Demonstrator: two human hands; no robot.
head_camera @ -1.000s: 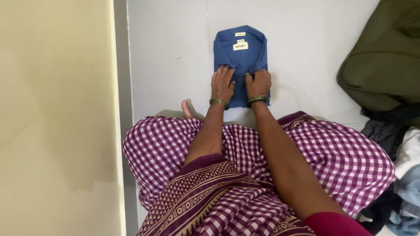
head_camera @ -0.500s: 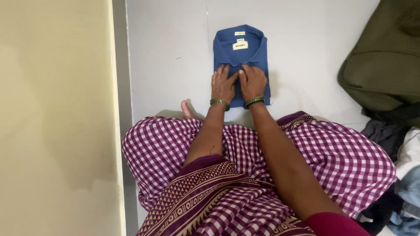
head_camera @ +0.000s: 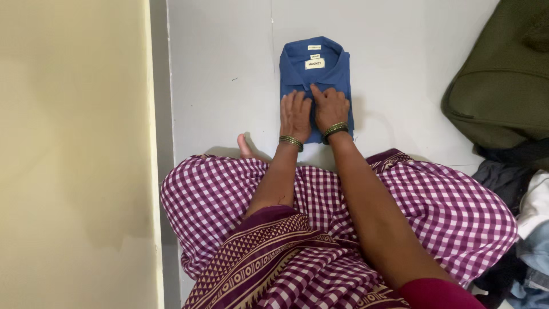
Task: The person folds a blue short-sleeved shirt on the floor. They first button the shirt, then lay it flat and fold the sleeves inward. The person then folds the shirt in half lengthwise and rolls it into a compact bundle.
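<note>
A folded blue cotton shirt (head_camera: 315,74) lies flat on the pale grey floor (head_camera: 229,68), straight ahead of the seated person's knees, its collar at the far end. The left hand (head_camera: 295,116) and the right hand (head_camera: 330,109) rest side by side on the near half of the shirt, palms down, touching each other. The checked purple-and-white cloth skirt (head_camera: 446,206) spreads across the lap just behind the shirt. A cream painted wall (head_camera: 74,154) runs along the left. An olive green fabric bag (head_camera: 503,86) sits well to the right of the shirt, and a heap of mixed loose clothes (head_camera: 526,229) lies nearer, below the bag, beside the right knee.
</note>
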